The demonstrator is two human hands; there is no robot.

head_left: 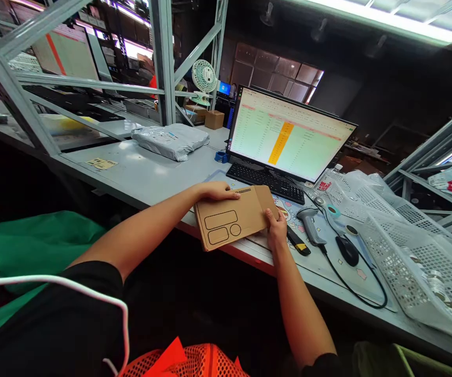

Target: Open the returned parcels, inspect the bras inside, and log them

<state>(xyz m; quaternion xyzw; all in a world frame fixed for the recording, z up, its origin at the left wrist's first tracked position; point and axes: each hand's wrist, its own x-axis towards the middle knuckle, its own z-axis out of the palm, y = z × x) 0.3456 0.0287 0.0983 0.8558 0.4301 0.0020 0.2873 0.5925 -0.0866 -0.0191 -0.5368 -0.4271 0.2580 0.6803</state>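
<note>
White cable (64, 281), one: nearest item, well short of the left fingers, crossing a black sleeve (72, 319).
Orange mesh vest (210, 361), one: below both sets of fingers.
Cardboard box (237, 220), one: flat, brown, black outlines on its face; tilted between the hands, over the front edge of the desk (127, 170).
Left hand (218, 191): thumb laid on the box's face at its far side, other fingers mostly out of sight; clasping it.
Right hand (276, 230): thumb on the box's right end, other fingers largely hidden; pinching it.
Knife (299, 242), black and yellow: just right of the right fingers.
Scanner (311, 228), grey: farther right of them, mouse (346, 250) beyond.
White basket (390, 256): well right of the right fingers.
Keyboard (267, 181) and monitor (288, 136): past the fingertips, toward the back.
Grey packet (171, 140): beyond the left fingers, leftward.
Progress, judged from where I stand: box in both hands, that much done; it looks closed, not yet opened or released. Contents cannot be told.
</note>
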